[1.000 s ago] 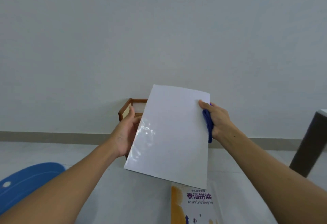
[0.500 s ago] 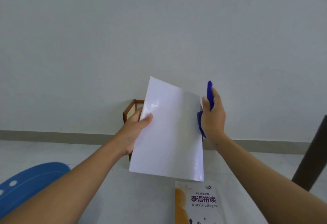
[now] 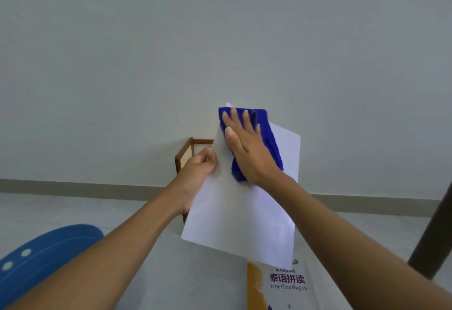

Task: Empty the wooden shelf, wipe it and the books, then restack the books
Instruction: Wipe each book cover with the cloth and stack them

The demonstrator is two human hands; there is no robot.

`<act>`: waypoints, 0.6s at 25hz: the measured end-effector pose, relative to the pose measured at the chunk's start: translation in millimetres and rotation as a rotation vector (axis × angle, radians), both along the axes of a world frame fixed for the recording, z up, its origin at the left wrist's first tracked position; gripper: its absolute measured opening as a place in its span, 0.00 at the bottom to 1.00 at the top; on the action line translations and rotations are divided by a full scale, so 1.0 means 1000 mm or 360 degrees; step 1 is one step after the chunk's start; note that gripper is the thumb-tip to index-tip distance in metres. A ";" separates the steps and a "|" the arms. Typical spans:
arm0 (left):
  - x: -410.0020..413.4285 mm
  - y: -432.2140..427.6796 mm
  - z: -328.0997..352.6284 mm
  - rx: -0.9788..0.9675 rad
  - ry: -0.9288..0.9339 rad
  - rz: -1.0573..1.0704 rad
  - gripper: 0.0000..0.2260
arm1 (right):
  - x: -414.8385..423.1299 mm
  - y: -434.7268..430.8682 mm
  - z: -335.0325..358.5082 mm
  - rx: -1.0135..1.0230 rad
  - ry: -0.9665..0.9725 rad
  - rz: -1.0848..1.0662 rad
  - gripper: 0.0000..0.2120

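I hold up a thin white book (image 3: 241, 216), its plain glossy cover facing me. My left hand (image 3: 199, 171) pinches its left edge about halfway up. My right hand (image 3: 244, 148) lies flat with straight fingers on a blue cloth (image 3: 267, 138), pressing it against the upper part of the cover. Behind the book and my left hand stands the wooden shelf (image 3: 184, 156); only its top left corner shows. On the floor below lies another book (image 3: 281, 285) with an orange and white cover and purple lettering.
A blue plastic seat (image 3: 41, 258) sits at the lower left. A dark table leg (image 3: 433, 233) slants up the right edge. A pale wall with a grey skirting board (image 3: 73, 186) fills the background above a light floor.
My right hand let go of the book's right edge and laid the blue cloth flat on the upper cover. The book tilted more towards me; my left hand kept hold of its left edge.
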State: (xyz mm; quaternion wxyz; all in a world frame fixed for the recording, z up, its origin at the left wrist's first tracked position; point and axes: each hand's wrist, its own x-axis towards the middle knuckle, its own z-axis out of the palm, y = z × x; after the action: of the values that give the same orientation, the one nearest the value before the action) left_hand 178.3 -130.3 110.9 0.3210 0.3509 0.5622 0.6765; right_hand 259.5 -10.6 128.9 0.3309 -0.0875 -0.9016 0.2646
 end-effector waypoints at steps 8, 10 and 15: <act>-0.007 -0.001 0.002 0.0020 -0.0022 0.0164 0.11 | 0.012 0.035 -0.015 0.0250 -0.0083 -0.0437 0.23; -0.005 0.000 0.002 0.0016 -0.0004 0.0150 0.13 | 0.009 0.029 -0.014 0.0188 -0.0164 -0.0504 0.24; -0.003 0.002 0.000 0.0065 -0.0037 0.0218 0.11 | 0.007 0.001 -0.025 0.0463 -0.0167 -0.0105 0.25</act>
State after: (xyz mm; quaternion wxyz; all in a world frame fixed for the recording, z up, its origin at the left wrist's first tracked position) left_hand 175.3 -128.3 110.4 0.2732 0.3104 0.5672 0.7122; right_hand 266.4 -9.6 103.9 0.3010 -0.0817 -0.9431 0.1152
